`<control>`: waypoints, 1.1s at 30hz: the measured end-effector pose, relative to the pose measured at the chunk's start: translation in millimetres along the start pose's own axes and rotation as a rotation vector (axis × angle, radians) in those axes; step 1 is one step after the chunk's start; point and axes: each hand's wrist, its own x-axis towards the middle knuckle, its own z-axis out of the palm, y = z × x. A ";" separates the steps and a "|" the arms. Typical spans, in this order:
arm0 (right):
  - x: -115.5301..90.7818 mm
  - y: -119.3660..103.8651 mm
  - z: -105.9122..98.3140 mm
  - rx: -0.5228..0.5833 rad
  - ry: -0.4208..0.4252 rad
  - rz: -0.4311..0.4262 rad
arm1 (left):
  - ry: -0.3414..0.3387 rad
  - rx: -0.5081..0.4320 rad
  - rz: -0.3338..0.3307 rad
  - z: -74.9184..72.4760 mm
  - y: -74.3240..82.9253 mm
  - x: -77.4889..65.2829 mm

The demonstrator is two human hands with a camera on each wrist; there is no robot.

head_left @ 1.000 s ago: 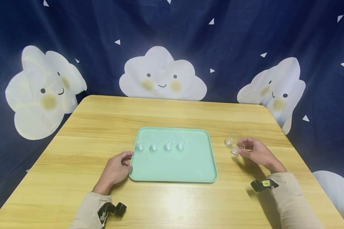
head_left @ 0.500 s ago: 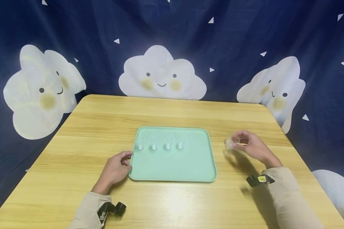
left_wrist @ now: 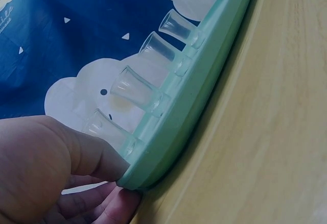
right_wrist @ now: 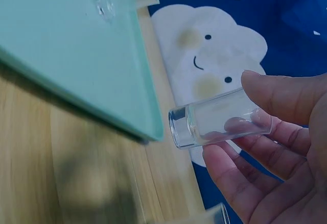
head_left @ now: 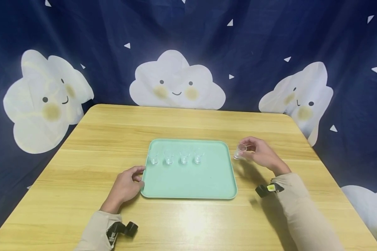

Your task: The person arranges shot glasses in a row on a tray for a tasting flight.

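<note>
A small clear shot glass (head_left: 239, 151) is held by my right hand (head_left: 260, 153), just off the right edge of the mint-green tray (head_left: 188, 184). In the right wrist view, thumb and fingers close around the upper part of that glass (right_wrist: 217, 122), leaving its thick base exposed. My left hand (head_left: 126, 184) pinches the tray's left rim; the left wrist view has the thumb (left_wrist: 97, 152) on top and fingertips below. Several similar glasses (head_left: 184, 157) stand upright in a row across the tray's far left half.
Part of another clear glass (right_wrist: 214, 216) shows at the bottom of the right wrist view; the head view hides it behind the right hand. All this is on a wood-grain table (head_left: 188, 223). A dark blue cloud-print curtain (head_left: 182, 28) hangs behind.
My right hand has carried its glass leftward and slightly away from me, past the other loose glass, towards the tray. The left hand and the row of glasses stay put.
</note>
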 end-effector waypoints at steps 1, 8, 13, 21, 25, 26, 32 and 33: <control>2.1 -1.0 2.1 0.003 -0.005 -0.001 | 0.000 0.000 0.000 -0.2 0.2 -0.1; 16.4 -4.9 15.4 0.019 -0.030 -0.019 | -0.005 0.000 -0.002 -0.9 0.1 -0.5; 23.8 -8.6 25.1 0.044 -0.063 -0.055 | -0.005 -0.001 0.007 -0.9 -0.3 -0.6; 32.2 -11.3 41.5 0.070 -0.094 -0.063 | -0.003 0.003 0.010 -0.5 -0.1 -0.5; 34.9 -12.7 48.6 0.067 -0.108 -0.066 | -0.002 0.004 0.009 -0.6 0.5 -0.7; 35.5 -12.8 50.1 0.066 -0.112 -0.065 | -0.002 0.004 0.009 -0.6 0.6 -0.7; 39.7 -13.1 58.7 0.068 -0.131 -0.055 | 0.000 0.004 0.011 -0.8 0.3 -0.5; 40.2 -12.8 60.0 0.068 -0.132 -0.057 | 0.001 0.005 0.011 -0.8 0.2 -0.4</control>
